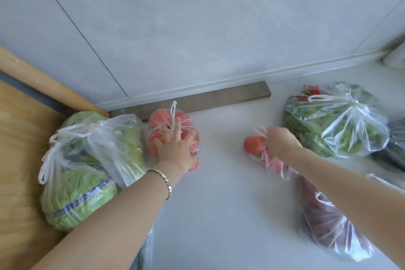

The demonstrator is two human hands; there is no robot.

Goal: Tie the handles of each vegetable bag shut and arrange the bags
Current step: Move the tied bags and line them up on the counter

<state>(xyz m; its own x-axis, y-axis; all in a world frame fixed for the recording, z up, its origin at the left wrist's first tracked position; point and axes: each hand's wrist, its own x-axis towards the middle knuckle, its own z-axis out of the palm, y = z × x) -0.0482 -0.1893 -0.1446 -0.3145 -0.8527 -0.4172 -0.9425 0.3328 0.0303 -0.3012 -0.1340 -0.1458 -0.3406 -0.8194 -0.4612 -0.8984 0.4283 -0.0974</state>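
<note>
The tomato bag (173, 136) sits far left on the floor (219, 193), beside the cabbage bags (87, 160). The left hand (175, 149) rests spread on it. The right hand (280, 142) pinches a second bag (260, 149). Thin, slippery film; soft tomatoes probably bruise, so better hold at the knot.

Bare forearms; a thin metal bracelet (164, 178) circles the left wrist.
</note>
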